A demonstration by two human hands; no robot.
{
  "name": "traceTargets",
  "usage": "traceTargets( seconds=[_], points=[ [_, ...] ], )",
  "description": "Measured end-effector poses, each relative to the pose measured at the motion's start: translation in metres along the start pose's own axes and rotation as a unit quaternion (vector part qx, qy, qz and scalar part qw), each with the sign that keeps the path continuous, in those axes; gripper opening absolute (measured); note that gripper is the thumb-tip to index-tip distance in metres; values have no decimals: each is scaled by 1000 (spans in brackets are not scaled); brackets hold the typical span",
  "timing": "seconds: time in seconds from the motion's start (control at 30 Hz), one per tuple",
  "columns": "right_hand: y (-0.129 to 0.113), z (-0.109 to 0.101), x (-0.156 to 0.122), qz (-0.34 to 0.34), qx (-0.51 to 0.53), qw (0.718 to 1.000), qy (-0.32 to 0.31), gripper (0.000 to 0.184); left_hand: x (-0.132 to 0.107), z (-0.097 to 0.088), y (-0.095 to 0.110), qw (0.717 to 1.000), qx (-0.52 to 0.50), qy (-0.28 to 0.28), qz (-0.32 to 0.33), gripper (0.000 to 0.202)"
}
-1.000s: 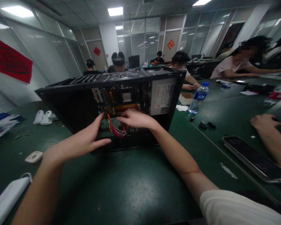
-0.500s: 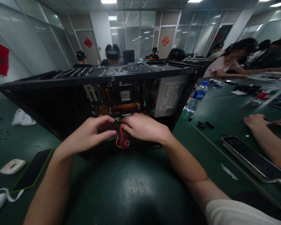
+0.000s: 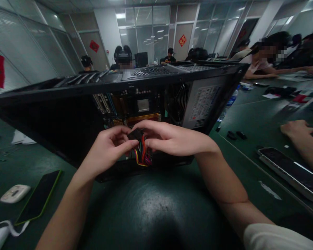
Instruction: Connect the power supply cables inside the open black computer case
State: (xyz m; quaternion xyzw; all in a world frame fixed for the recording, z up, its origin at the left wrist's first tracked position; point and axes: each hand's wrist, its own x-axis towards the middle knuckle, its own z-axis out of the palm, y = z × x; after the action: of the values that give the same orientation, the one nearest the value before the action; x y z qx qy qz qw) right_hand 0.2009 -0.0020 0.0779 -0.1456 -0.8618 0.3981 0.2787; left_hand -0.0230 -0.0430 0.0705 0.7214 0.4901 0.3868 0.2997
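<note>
An open black computer case stands in front of me with its inside facing me. My left hand pinches a black power cable connector between thumb and curled fingers. From the other side my right hand curls around the same connector, its thumb beside the wires; its fingertips are partly hidden. A bundle of coloured wires, red, yellow, green and purple, hangs below the connector. Behind my hands are the motherboard, partly covered, and a power supply with a fan.
On the left lie a green-edged phone and a white rounded gadget. Right of the case are a water bottle, small black pieces and another phone. A co-worker's hand rests at the right.
The case has tilted or shifted slightly, and its right side now covers part of the bottle. Both hands and the connector moved a little to the right, with my right hand turning more around it.
</note>
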Motion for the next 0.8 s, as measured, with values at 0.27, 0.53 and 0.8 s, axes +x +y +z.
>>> traceTargets(
  seconds=[0.27,0.53,0.8],
  points=[
    [-7,2,2,29,82,993,83,27,-4,-7,6,998,30,59,14,37],
    [-15,1,-2,37,65,992,104,24,-12,-14,12,998,27,63,16,30],
    [-4,0,5,36,58,991,112,24,-9,-12,1,999,5,-50,4,47]
  ],
)
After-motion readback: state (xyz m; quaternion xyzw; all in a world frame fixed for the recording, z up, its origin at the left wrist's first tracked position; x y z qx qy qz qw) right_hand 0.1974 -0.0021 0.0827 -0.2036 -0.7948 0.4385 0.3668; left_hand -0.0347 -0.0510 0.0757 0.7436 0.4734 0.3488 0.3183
